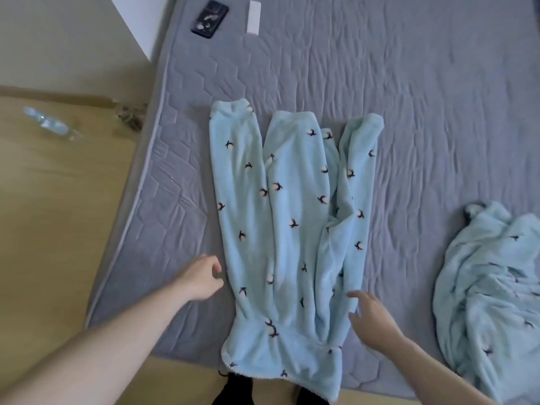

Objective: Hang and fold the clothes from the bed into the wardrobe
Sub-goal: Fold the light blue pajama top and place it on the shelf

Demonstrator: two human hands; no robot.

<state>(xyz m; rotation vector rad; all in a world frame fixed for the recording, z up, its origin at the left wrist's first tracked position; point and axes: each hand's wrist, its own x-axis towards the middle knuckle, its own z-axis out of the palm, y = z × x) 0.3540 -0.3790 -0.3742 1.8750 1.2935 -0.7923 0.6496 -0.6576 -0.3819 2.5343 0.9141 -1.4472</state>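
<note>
Light blue fleece pyjama trousers (289, 229) with small dark bird prints lie spread on the grey quilted mattress (409, 112), legs pointing away, waistband hanging over the near edge. My left hand (201, 277) hovers just left of the left leg with loosely curled fingers and holds nothing. Beside the right leg near the waist is my right hand (371, 317), fingers spread, fingertips at the fabric's edge. A second matching blue garment (491, 302) lies crumpled at the right.
A black phone (209, 18) and a white rectangular object (253, 17) lie at the mattress's far left end. A clear plastic bottle (54, 125) lies on the wooden floor (58, 200) to the left. Dark feet show below the near edge.
</note>
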